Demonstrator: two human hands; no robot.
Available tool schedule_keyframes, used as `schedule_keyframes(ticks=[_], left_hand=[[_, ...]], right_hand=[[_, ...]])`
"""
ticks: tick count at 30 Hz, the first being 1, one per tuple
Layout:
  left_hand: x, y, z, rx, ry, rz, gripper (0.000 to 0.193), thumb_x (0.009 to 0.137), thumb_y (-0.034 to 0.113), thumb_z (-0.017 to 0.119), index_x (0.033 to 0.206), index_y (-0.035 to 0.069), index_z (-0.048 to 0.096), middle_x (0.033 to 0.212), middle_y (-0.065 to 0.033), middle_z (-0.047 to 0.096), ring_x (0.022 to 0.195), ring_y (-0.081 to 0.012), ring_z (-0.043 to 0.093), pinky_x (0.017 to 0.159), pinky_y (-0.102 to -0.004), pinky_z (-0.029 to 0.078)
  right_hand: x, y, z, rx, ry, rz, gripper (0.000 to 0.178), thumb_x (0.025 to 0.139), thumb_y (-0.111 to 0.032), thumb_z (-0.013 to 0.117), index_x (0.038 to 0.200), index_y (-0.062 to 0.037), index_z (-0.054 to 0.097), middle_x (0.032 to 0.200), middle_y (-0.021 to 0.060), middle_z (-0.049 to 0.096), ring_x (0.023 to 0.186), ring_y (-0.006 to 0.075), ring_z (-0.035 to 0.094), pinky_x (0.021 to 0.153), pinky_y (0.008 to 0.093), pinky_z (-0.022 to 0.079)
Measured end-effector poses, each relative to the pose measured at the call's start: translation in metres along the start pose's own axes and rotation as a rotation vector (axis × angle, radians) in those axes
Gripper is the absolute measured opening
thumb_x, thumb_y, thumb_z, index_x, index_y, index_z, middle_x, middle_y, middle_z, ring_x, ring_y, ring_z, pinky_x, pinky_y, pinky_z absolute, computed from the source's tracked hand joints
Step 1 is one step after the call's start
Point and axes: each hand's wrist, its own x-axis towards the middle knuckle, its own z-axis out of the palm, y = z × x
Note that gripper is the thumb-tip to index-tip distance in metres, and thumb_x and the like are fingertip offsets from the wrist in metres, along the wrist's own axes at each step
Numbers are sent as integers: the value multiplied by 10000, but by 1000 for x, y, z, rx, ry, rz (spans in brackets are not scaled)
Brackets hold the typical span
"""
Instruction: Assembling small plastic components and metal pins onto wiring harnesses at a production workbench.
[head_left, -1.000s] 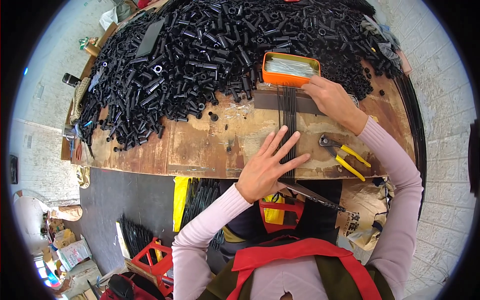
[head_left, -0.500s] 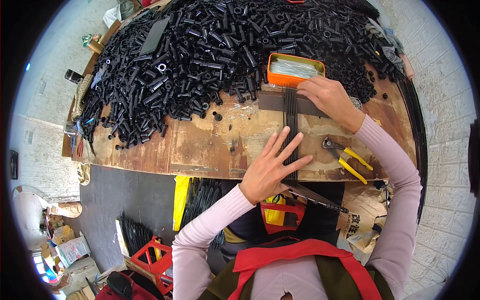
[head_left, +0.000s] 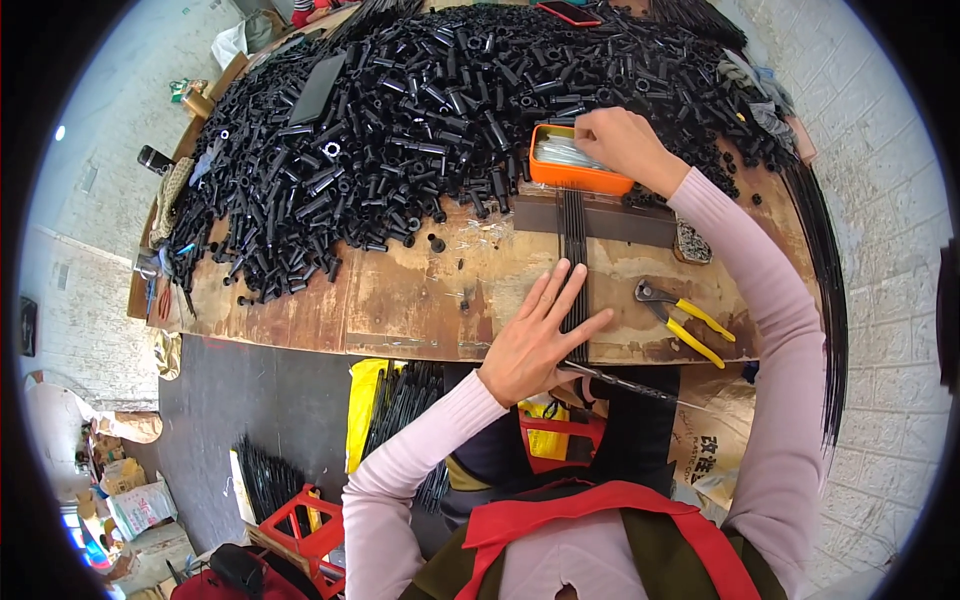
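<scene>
Resting our splayed left hand [head_left: 535,350] on thin, black rods [head_left: 572,225], partly hidden beneath, we curl our right hand [head_left: 622,142] over the orange rectangular tub [head_left: 580,180] ahead, its hold impossible to tell. Behind, rightward, a brown paper sack [head_left: 715,415] bears printing.

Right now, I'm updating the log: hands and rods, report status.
Left hand spread over black rods. Right hand over orange box of pale sticks, grip unclear. Pliers lie right of rods, apart from them.

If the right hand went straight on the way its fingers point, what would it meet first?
Probably the pale, thin pieces in the orange box; the right hand is over that box, though its height above them is unclear.
</scene>
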Motion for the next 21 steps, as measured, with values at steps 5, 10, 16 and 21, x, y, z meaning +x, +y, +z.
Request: schedule_keyframes(ticks=[5, 10, 16, 21], left_hand=[[-11, 4, -4, 89, -102, 43, 955, 567, 12, 681, 1458, 234, 418, 1552, -255, 234, 1446, -402, 243, 1184, -470, 229], [-18, 4, -3, 66, -42, 42, 954, 542, -12, 671, 1438, 232, 454, 1548, -234, 266, 1447, -375, 260, 1187, -452, 233], [-17, 4, 3, 45, -22, 33, 955, 552, -33, 647, 1445, 238, 447, 1550, -225, 269, 1447, -371, 264, 1194, -454, 224], [-17, 4, 3, 75, -36, 37, 931, 573, -46, 622, 1449, 214, 441, 1550, -226, 269, 1451, -371, 256, 1194, -459, 222]], right_hand=[[-42, -28, -30, 123, 161, -177, 132, 853, -76, 610, 977, -58, 654, 883, 127, 642, 769, 319, 652, 668, 388, 527], [-85, -23, -17, -4, -19, -211, 216, 842, -53, 614, 1053, -75, 655, 903, 134, 627, 793, 329, 641, 694, 401, 533], [-101, -22, -12, 84, 54, -266, 291, 788, -18, 611, 1073, -44, 662, 859, 142, 608, 773, 330, 640, 666, 415, 531], [-105, -19, -13, 61, 59, -262, 284, 790, -21, 611, 1068, -46, 666, 857, 136, 606, 771, 322, 639, 669, 414, 533]])
